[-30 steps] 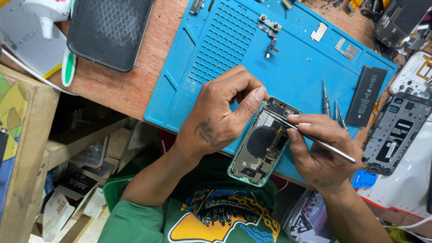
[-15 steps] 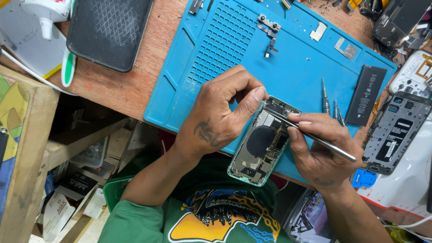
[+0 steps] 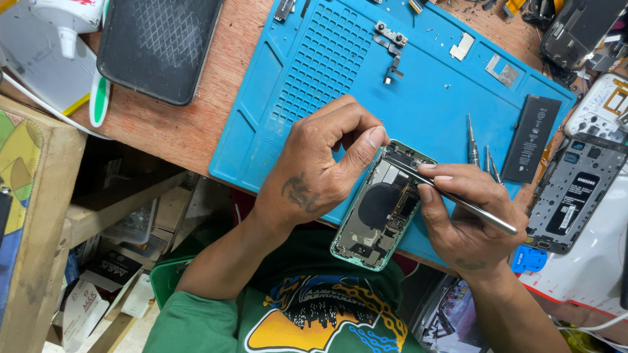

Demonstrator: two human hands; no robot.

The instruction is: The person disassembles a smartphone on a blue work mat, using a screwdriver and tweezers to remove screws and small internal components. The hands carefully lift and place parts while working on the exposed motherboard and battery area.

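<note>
Currently the opened phone housing [image 3: 383, 206] lies tilted across the near edge of the blue work mat [image 3: 314, 72], its lower end overhanging the desk [image 3: 176, 131] edge toward the person's green shirt [image 3: 301, 314]. The housing has a pale green rim; a dark round coil and small boards show inside.

Left hand [image 3: 314, 167]: fingers curled, thumb tip pressed against the upper left rim of the housing. The grip is closed on the housing edge, steadying it.

Right hand [image 3: 461, 216]: grip closed around a slim metal tool [image 3: 451, 197], held like a pen. The tool's tip reaches into the upper end of the housing, near the left thumb. The shaft runs back over the right fingers toward the right edge of the mat.

On the mat, toward its far edge, lie a small camera module with flex cable [image 3: 390, 40] and two small metal plates [image 3: 484, 59]. Near the mat's right edge, three screwdriver bits [image 3: 483, 151] lie side by side, with a black battery [image 3: 531, 138] just beside them.

Off the mat's right edge rests a second opened phone [image 3: 574, 193], dark grey, with a small blue plastic part [image 3: 528, 259] near its lower end. At the far left corner of the desk lies a dark device with a cracked surface [image 3: 160, 42], beside a white bottle [image 3: 65, 19].
</note>
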